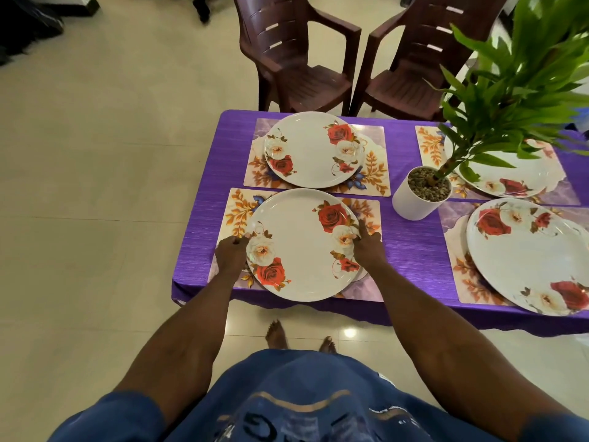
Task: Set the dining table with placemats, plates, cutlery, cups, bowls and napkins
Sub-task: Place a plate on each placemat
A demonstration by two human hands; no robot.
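Note:
A white plate with red and cream roses (299, 247) lies on a floral placemat (237, 208) at the near left corner of the purple-covered table (414, 250). My left hand (231, 255) grips the plate's left rim, fingers curled at the edge. My right hand (366, 247) holds the right rim, with one finger stretched up along it. A second rose plate (310, 151) sits on its own placemat (374, 167) just behind. Two more rose plates (522, 250) (510, 177) rest on placemats at the right.
A white pot with pebbles and a tall green plant (419, 196) stands mid-table, its leaves hanging over the far right plate. Two brown plastic chairs (296, 65) (417, 71) stand behind the table. Cream tiled floor lies to the left and below, where my bare feet show.

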